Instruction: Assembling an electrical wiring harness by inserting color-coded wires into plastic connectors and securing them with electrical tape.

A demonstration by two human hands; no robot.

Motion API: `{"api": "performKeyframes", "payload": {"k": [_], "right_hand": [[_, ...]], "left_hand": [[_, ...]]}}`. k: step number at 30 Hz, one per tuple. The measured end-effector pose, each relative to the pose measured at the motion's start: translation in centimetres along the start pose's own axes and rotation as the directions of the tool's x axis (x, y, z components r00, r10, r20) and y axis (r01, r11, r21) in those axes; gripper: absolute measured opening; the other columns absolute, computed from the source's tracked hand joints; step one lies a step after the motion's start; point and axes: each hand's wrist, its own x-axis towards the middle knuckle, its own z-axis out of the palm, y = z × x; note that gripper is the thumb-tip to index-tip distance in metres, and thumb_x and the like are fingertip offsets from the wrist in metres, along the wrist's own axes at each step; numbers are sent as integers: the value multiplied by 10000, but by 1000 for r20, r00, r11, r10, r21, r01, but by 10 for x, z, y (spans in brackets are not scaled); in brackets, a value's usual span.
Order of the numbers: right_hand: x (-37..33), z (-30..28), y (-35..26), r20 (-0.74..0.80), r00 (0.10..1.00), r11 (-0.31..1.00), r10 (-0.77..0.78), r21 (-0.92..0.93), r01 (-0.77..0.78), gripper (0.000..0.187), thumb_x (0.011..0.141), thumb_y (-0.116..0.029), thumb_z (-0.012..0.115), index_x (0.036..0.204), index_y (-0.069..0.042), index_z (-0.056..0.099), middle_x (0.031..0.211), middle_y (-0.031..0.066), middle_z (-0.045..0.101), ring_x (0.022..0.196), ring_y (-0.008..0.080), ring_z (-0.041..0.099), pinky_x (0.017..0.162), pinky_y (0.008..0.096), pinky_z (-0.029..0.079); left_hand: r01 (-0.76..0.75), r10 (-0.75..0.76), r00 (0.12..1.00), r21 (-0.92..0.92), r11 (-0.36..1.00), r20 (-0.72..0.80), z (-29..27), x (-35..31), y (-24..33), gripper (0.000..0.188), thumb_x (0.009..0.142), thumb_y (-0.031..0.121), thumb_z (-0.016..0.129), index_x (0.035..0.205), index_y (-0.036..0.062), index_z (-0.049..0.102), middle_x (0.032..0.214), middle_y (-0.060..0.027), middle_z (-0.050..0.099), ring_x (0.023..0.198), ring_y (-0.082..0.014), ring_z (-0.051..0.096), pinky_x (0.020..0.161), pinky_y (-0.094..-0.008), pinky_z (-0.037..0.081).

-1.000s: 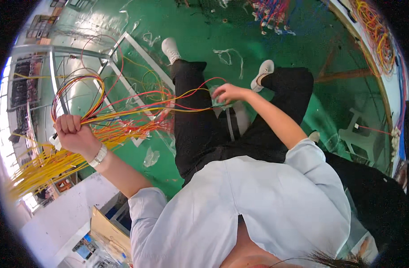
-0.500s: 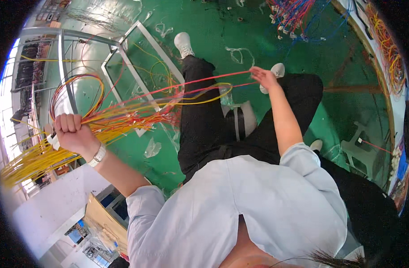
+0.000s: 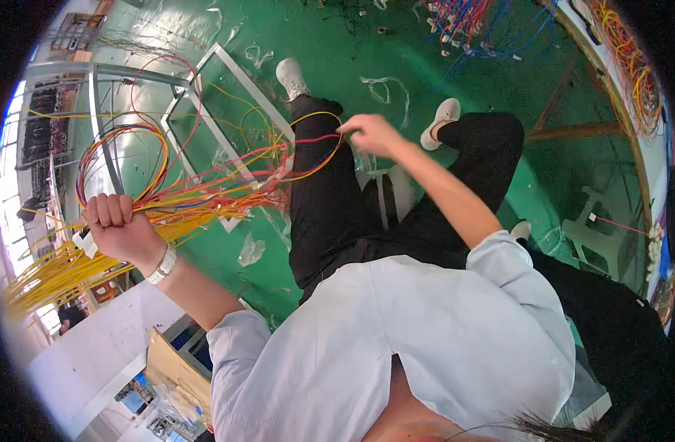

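My left hand point(image 3: 116, 227), at the left, is closed in a fist round a thick bundle of wires. Many yellow wires point(image 3: 65, 272) trail from it toward the lower left. Red, blue and yellow wires point(image 3: 205, 200) fan out to its right, several with small pale ends. Over my left leg, my right hand point(image 3: 374, 136) has its fingers drawn together at the tips of a few wires point(image 3: 317, 140). A red one runs fairly straight there, while yellow and blue ones bow into a loop. The exact grip at the fingertips is too small to see.
A metal frame point(image 3: 242, 82) stands at the upper left, with coiled wires point(image 3: 161, 144) hanging by it. More red and blue wires point(image 3: 466, 22) lie at the top right. Orange wires point(image 3: 636, 70) hang along the right edge. A plastic stool point(image 3: 595, 239) sits at the right on the green floor.
My right hand has moved left, nearer my left hand, and its spread fingers have drawn together. The wires stretched between my hands have slackened into a loop. My left hand keeps its hold.
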Motion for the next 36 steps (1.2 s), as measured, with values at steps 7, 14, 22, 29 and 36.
{"api": "performKeyframes", "payload": {"k": [7, 14, 22, 29, 36], "right_hand": [[-15, 70, -68, 5, 980, 969, -201, 145, 198, 757, 716, -368, 753, 1294, -38, 393, 1074, 166, 575, 997, 334, 552, 874, 400, 450], [-66, -15, -34, -61, 938, 724, 341, 653, -221, 290, 876, -329, 604, 808, -60, 688, 628, -21, 553, 581, 63, 495, 540, 258, 399], [-89, -100, -49, -289, 782, 154, 552, 957, 246, 246, 956, -244, 478, 763, -92, 499, 575, -70, 338, 480, 39, 307, 439, 196, 207], [-41, -9, -114, -563, 764, 824, 316, 562, 73, 222, 969, -186, 477, 900, -16, 602, 654, -23, 503, 565, 45, 429, 497, 214, 343], [-48, -10, -114, -394, 804, 774, 445, 621, -123, 319, 962, -217, 499, 768, 10, 611, 590, 1, 524, 524, 43, 440, 465, 218, 322]], "left_hand": [[24, -11, 991, -92, 995, 135, 15, 8, -2, 301, 982, 128, 336, 681, 132, 317, 594, 49, 226, 482, -55, 177, 444, -223, 180], [49, -49, 998, -28, 998, 30, -30, 41, -12, 260, 953, 112, 375, 694, 132, 377, 561, 58, 220, 455, -50, 194, 412, -224, 171], [263, -294, 955, 350, 899, 38, -16, -22, -193, 207, 971, 238, 446, 814, 119, 512, 632, 45, 402, 517, -57, 359, 455, -210, 292], [97, -376, 880, 664, 741, 291, 116, -122, -267, 310, 1009, 243, 356, 797, 55, 481, 684, 4, 456, 608, -97, 429, 540, -247, 338], [708, -778, 578, 321, 629, 248, 111, -128, -265, 394, 1005, 331, 371, 1012, 6, 594, 856, -44, 623, 600, -83, 510, 526, -220, 413]]}}
